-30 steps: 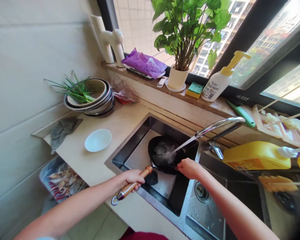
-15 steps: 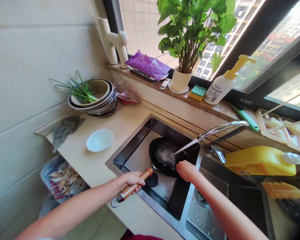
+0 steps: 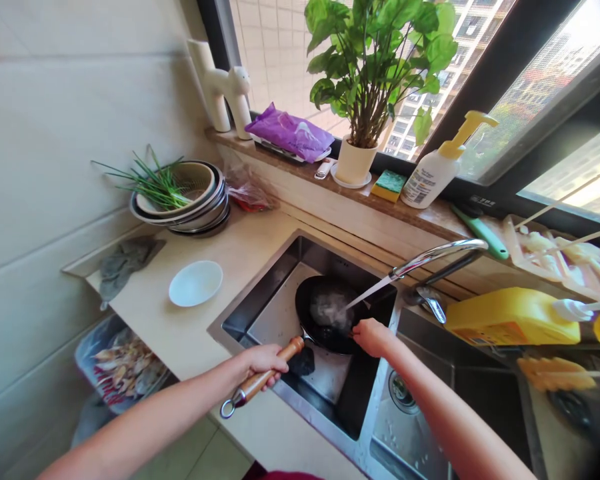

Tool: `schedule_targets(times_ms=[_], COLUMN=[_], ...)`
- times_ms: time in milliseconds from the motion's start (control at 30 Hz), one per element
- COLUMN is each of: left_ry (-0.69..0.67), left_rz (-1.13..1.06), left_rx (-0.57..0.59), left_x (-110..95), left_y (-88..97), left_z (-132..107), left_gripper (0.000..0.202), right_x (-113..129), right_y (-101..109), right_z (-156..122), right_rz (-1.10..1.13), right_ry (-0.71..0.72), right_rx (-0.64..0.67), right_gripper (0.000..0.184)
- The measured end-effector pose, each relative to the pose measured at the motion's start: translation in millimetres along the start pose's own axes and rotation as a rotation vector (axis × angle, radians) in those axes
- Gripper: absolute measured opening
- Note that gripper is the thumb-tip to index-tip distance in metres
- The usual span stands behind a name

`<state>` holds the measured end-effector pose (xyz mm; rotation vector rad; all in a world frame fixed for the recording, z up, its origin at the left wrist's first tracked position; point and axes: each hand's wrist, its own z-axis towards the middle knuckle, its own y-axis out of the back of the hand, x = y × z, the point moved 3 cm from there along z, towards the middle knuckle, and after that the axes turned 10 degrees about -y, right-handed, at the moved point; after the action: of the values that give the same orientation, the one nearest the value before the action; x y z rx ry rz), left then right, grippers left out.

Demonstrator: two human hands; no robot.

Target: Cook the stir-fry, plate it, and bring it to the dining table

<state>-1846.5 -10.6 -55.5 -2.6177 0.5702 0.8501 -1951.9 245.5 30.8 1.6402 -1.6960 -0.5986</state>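
A black wok [image 3: 325,313] sits tilted in the left basin of a steel sink [image 3: 260,303]. Water streams from the faucet [image 3: 437,255] into it and foams. My left hand [image 3: 264,362] is closed round the wok's wooden handle [image 3: 267,375]. My right hand [image 3: 373,335] is closed at the wok's right rim, its fingers curled over the edge. I cannot make out whether it holds anything.
A white dish [image 3: 195,283] lies on the counter left of the sink. Stacked bowls with green onions [image 3: 180,193] stand behind it. On the sill are a potted plant [image 3: 360,157], a sponge [image 3: 389,185] and a soap pump bottle [image 3: 433,173]. A yellow container [image 3: 513,315] sits at right.
The view shifted slightly. Both hands keep their hold at the wok, and water keeps running into it.
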Motion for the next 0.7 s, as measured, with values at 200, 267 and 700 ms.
schedule_targets(times_ms=[200, 267, 700], left_ry=[-0.005, -0.018, -0.050], left_rz=[-0.006, -0.010, 0.022], left_rx=[-0.014, -0.019, 0.000], left_x=[4, 5, 5], left_y=[1.9, 3.0, 1.8], left_z=[2, 3, 3], left_gripper=[0.035, 0.038, 0.044], right_x=[-40, -56, -67], right_y=[-69, -91, -121], right_z=[-24, -41, -70], right_rz=[0.581, 0.996, 2.343], right_ry=[-0.188, -0.233, -0.109], right_rx=[0.137, 0.275, 0.787], right_gripper=[0.039, 0.040, 0.042])
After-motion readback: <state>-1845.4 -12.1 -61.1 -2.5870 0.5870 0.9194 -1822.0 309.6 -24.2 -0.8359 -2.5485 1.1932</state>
